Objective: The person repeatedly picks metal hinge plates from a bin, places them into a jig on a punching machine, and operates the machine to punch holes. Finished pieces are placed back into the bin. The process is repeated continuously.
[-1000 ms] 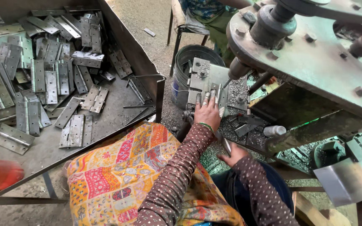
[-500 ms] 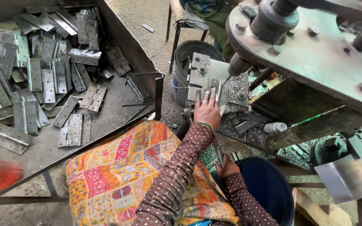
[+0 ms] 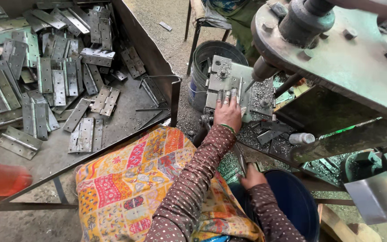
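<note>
From the head view, the left hand (image 3: pixel 227 114) had stayed pressed flat, fingers spread, on the hinge plate (image 3: pixel 225 83) beneath the drill bit (image 3: pixel 249 85). The right hand (image 3: pixel 252 177) had dropped lower, curled around a thin metal lever (image 3: pixel 242 160) above the blue bucket (image 3: pixel 298 201). The trayful of hinges (image 3: pixel 59 71) lay untouched.

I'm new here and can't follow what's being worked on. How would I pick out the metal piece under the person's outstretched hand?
Find the big grey press at upper right. Under its round ram sits a flat grey plate, and the left hand presses on its near edge. Unlike the hinges piled in the tray, it lies alone, with bolts on top.
</note>
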